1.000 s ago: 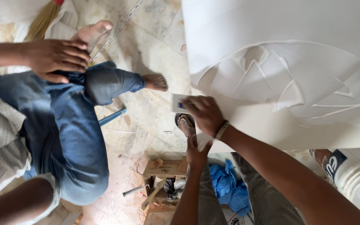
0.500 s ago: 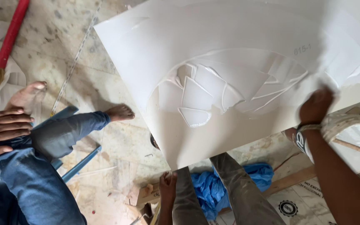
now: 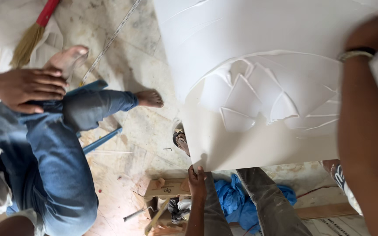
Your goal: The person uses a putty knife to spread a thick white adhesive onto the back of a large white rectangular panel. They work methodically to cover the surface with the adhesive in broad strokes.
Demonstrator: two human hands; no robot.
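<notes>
White carved panel (image 3: 259, 87) now fills more of the view, shifted right; the left hand (image 3: 196, 181) grips its near corner, the right hand (image 3: 372, 32) stays clamped on its far right edge.

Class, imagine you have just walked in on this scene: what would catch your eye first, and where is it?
A large white panel with raised, petal-like relief fills the upper right; the person's left hand grips its lower corner and the right hand, with a wrist bangle, holds its upper right part. At the left sits a co-worker in blue jeans, barefoot, a hand resting on the knee. A red-handled broom lies on the marble floor, top left.
</notes>
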